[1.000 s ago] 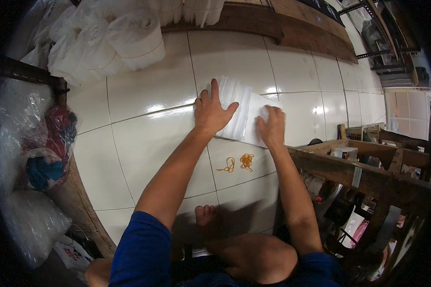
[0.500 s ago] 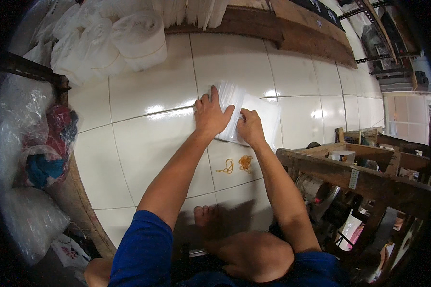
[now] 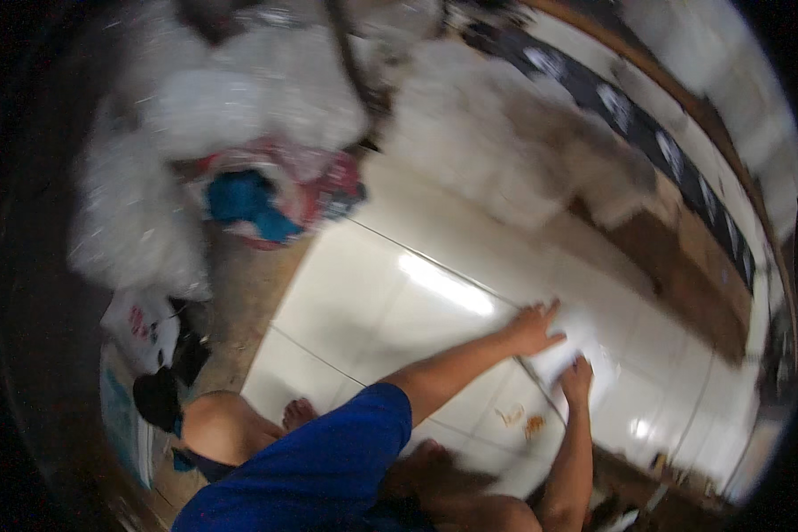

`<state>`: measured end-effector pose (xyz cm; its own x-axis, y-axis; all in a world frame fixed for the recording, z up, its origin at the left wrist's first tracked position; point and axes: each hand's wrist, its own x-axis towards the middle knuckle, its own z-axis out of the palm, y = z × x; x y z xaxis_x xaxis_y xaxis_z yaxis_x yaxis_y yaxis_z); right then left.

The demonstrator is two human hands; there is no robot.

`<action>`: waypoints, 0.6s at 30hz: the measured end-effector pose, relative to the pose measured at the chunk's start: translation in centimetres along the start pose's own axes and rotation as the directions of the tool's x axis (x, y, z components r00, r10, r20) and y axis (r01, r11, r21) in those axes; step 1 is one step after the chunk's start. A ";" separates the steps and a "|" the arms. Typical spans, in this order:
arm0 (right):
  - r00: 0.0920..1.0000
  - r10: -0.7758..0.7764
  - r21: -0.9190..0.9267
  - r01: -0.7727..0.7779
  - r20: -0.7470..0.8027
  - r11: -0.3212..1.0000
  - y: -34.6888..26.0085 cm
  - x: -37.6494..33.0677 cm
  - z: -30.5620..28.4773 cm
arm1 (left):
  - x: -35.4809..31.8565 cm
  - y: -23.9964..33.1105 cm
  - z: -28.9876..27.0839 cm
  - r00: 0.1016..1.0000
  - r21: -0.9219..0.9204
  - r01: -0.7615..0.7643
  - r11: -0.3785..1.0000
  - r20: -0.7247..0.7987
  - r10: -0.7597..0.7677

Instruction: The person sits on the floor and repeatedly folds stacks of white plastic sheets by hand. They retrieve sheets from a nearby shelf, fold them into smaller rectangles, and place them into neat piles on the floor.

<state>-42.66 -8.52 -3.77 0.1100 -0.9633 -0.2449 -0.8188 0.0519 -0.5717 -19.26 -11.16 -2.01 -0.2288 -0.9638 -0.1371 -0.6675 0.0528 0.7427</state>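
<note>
A stack of clear-white plastic bags (image 3: 599, 371) lies on the tiled floor, blurred by motion. My left hand (image 3: 532, 330) rests at the stack's left edge, thumb and forefinger spread apart. On the near side of the stack is my right hand (image 3: 577, 383), its fingers bent and closed at the edge of the bags. Between my forearms, a small heap of orange-brown rubber bands (image 3: 535, 426) lies on the tiles, with a few loose rubber bands (image 3: 510, 414) just left of it.
Bundled white plastic (image 3: 479, 124) lines the far side, beside a brown board (image 3: 709, 284). At the left are large clear plastic sacks (image 3: 142, 213) and a bag with teal and red cloth (image 3: 250, 204). A dark wooden frame (image 3: 625, 483) stands near my right arm.
My view has swung to the left, so the hands and bags now appear farther right and lower, and the picture is smeared. Both hands are still at the bags.
</note>
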 end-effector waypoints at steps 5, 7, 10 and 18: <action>0.989 0.025 -0.008 -0.026 -0.143 1.000 14.5 3.4 -4.2 | -2.3 -0.7 -14.4 0.959 0.033 -0.127 0.991 0.261 0.114; 0.906 0.423 0.664 -0.333 0.027 0.670 10.4 3.7 -3.8 | -7.5 -2.3 -22.1 0.964 0.096 -0.044 0.994 0.265 0.017; 0.974 0.222 0.500 -0.166 -0.055 0.850 -8.2 0.4 -6.5 | -18.0 -1.3 -31.8 0.987 0.089 0.095 0.991 0.119 -0.105; 0.843 -0.475 0.618 0.518 -0.252 0.591 -47.0 -0.1 -13.3 | -45.2 17.1 -51.1 0.914 -0.058 0.048 0.997 -0.400 -0.067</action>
<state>-11.65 -14.36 33.54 0.3394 -0.9033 0.2625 -0.0791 -0.3055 -0.9489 15.85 19.96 50.41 0.1190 -0.9891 0.0869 -0.6358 -0.0087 0.7718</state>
